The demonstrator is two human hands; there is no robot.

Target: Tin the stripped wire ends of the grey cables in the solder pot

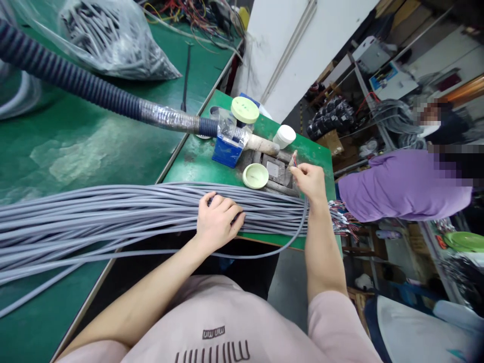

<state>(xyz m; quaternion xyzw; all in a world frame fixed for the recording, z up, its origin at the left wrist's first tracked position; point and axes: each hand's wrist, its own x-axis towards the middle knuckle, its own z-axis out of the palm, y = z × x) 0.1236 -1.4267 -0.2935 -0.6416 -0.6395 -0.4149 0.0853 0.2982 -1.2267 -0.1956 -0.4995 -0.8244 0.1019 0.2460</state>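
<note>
My left hand (pixel 218 222) rests on a long bundle of grey cables (pixel 143 209), its fingers curled over some of them. My right hand (pixel 310 181) is closed in a pinch on the end of one grey cable (pixel 302 222), which loops down from it and back to the left. Thin coloured wires (pixel 294 160) stick up from the pinched end. Just left of these wires are a dark metal fixture (pixel 278 170) and the mouth of a taped tube (pixel 264 144). A small round pale-green dish (pixel 256 176) lies between my hands, beyond the bundle.
A dark corrugated hose (pixel 94 91) runs to a blue box (pixel 227 151). Near it stand a pale-green lidded tub (pixel 245 110) and a white jar (pixel 285 135). A plastic bag of grey cable pieces (pixel 113 40) lies at the back left. A person in purple (pixel 404 186) is at the right.
</note>
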